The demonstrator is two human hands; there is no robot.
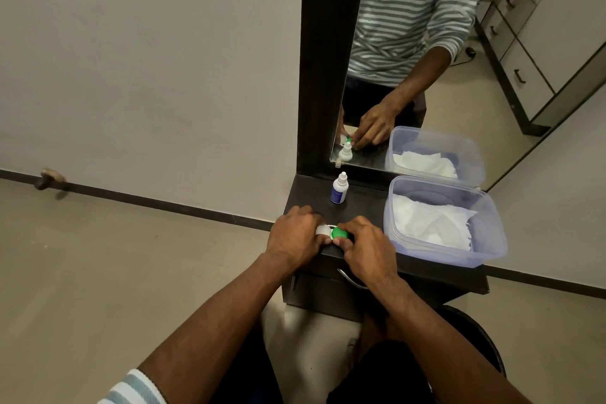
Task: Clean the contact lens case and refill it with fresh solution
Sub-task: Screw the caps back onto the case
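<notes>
Left hand [293, 234] grips the white end of the lens case [330, 232]; right hand [362, 241] pinches its green cap [338, 232], at the table's [367, 207] front edge. Solution bottle [339, 188] stands behind; tissue-filled tub [442, 223] sits right.

You are in a home, at a dressing corner of a bedroom-like room: a tall dark-framed mirror [426, 52] rises from the back of a small dark tabletop [357, 203] with a drawer handle [352, 279] beneath it. The mirror shows pale built-in drawers [516, 43], and around you are a plain wall [147, 59] and a tiled floor [98, 272].
</notes>
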